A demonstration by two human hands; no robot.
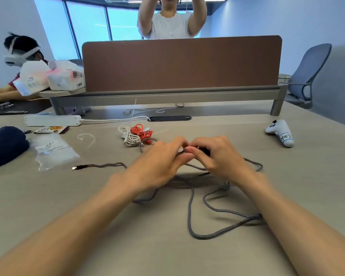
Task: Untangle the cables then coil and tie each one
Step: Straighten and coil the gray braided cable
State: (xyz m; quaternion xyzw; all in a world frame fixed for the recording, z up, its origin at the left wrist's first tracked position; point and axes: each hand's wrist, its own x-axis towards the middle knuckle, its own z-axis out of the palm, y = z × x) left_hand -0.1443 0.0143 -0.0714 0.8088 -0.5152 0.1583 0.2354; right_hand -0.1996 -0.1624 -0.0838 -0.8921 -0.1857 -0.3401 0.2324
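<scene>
Grey braided cable (190, 212) sprawls uncoiled over the bench (287, 176) at centre frame, with the left hand (159, 162) and right hand (217, 156) both pinching it where they meet. White cable (128, 136) and orange cable (141, 132) lie heaped just above, so most of the work looks undone.

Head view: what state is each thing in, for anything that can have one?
Grey braided cable: uncoiled, untied, loops sprawled on the table.
Left hand: pinches the grey cable.
Right hand: grips the same cable.
Orange cable: in a loose heap, touching the white one.
White cable: in a loose heap.
White power strip: lying flat, cord attached.
</scene>
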